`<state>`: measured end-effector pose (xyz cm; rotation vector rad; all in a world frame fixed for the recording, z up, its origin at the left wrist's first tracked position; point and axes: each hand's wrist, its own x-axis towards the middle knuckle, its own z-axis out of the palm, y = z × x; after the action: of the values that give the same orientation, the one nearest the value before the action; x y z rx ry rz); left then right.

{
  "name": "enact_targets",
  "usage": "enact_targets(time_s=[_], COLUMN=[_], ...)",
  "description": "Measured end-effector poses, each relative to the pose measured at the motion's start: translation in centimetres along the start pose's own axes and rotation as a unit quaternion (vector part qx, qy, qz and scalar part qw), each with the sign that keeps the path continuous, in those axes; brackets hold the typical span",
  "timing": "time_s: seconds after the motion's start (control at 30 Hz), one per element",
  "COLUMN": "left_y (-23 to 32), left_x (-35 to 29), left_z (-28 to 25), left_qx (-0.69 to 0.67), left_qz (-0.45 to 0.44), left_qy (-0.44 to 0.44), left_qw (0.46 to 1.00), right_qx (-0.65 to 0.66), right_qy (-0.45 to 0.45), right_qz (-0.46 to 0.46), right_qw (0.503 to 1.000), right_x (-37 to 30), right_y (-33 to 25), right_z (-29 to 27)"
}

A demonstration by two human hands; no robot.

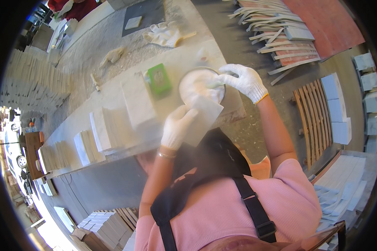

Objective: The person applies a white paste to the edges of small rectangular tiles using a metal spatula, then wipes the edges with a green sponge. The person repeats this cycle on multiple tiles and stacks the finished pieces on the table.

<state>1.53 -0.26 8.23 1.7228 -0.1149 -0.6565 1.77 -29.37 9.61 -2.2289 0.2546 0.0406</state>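
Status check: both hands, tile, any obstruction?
Left hand holding white rectangular tile, overlapping round bowl's near edge in view. Right hand at bowl's right side, grip unclear. Green box left of bowl; nothing visibly blocking hands.

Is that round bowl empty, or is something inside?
Not empty: white stuff shows inside the bowl. How deep it goes, I cannot tell.

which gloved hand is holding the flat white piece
The left hand; it grips the flat white piece, while the right hand is at the round container.
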Motion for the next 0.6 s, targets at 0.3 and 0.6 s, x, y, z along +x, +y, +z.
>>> enact_targets(time_s=[0.3,0.6], left_y=[-1.1,-1.2], left_x=[-0.2,0.1], left_z=[0.0,-0.2], left_qx=[0.187,0.207], left_qz=[0.043,0.067], left_qy=[0.037,0.041], left_qw=[0.981,0.975], right_qx=[0.032,0.22], right_qy=[0.059,0.018], right_qz=[-0.051,0.052], right_qw=[0.996,0.974], right_x=[-1.3,-1.3], right_y=[-1.1,-1.2], right_z=[1.2,2.7])
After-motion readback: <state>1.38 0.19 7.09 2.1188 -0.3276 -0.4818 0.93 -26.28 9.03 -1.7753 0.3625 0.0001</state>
